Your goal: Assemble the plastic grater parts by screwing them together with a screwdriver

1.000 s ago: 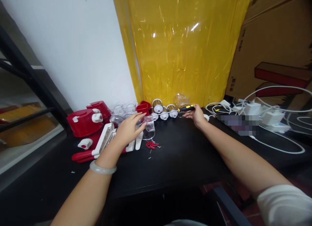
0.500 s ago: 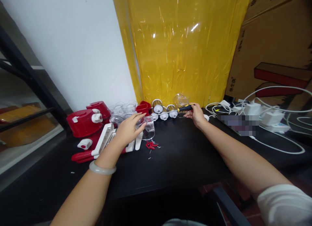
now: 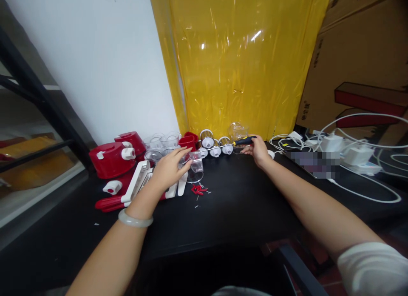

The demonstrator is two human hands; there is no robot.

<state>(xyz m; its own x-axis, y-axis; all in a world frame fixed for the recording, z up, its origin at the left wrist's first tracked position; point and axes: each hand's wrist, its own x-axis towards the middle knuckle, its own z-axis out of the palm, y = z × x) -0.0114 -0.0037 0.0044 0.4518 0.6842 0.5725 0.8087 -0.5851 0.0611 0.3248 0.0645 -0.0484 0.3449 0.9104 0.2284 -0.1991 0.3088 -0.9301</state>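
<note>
My right hand (image 3: 260, 152) is closed on the black-and-yellow handle of a screwdriver (image 3: 246, 140), with its long shaft pointing left towards my left hand. My left hand (image 3: 170, 170) grips a clear plastic container (image 3: 196, 170) on the black table, fingers over its top. Where the screwdriver tip meets the container is hard to make out. Just in front of the container lie small red parts (image 3: 198, 189) and loose screws (image 3: 196, 206). Behind the screwdriver shaft are several drum-shaped pieces with white ends (image 3: 208, 142).
Red housings with white knobs (image 3: 108, 160), white-and-red handles (image 3: 138, 181), clear cups (image 3: 156, 143) and red hoppers (image 3: 188, 141) stand at the left. Right of my right hand are a tablet-like device (image 3: 312, 164), white chargers (image 3: 358, 153) and looping cables. Yellow wrapping (image 3: 242, 66) rises behind.
</note>
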